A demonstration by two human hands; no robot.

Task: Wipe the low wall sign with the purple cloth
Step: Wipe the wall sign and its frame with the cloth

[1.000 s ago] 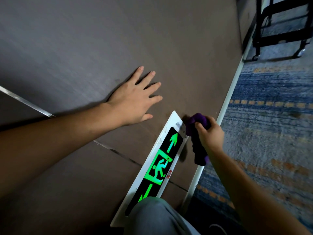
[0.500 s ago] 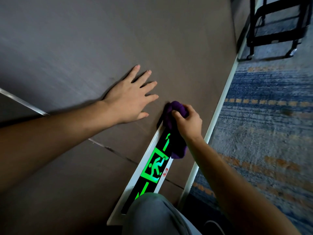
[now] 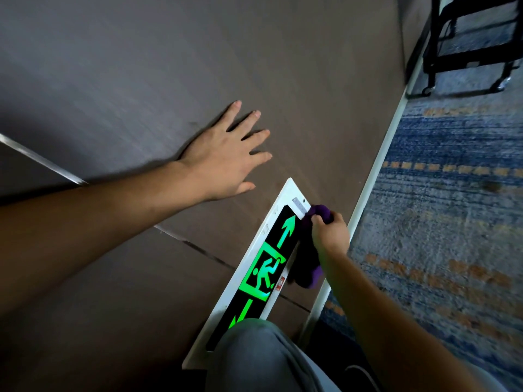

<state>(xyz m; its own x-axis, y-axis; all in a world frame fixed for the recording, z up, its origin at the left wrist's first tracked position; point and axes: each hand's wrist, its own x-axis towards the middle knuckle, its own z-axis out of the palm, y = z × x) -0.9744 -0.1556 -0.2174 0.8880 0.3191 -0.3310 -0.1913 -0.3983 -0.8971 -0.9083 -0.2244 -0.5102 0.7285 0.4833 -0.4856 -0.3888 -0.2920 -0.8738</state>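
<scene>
The low wall sign (image 3: pixel 263 274) is a long white-framed panel with a black face, green arrows and a green running figure, set in the dark wall just above the floor. My right hand (image 3: pixel 329 233) grips the bunched purple cloth (image 3: pixel 307 271) and presses it against the sign's lower edge near the far end. The cloth hangs down past my wrist. My left hand (image 3: pixel 226 157) lies flat on the wall above the sign, fingers spread, holding nothing. My grey-trousered knee (image 3: pixel 254 355) hides the sign's near end.
A white skirting strip (image 3: pixel 373 176) runs along the wall's base. Blue and orange patterned carpet (image 3: pixel 441 210) covers the floor to the right. A black metal frame on castors (image 3: pixel 469 52) stands at the far top right.
My right hand has slid the cloth from the sign's far top corner down across its end to the lower edge. The green arrow is uncovered again. My left hand has stayed put.
</scene>
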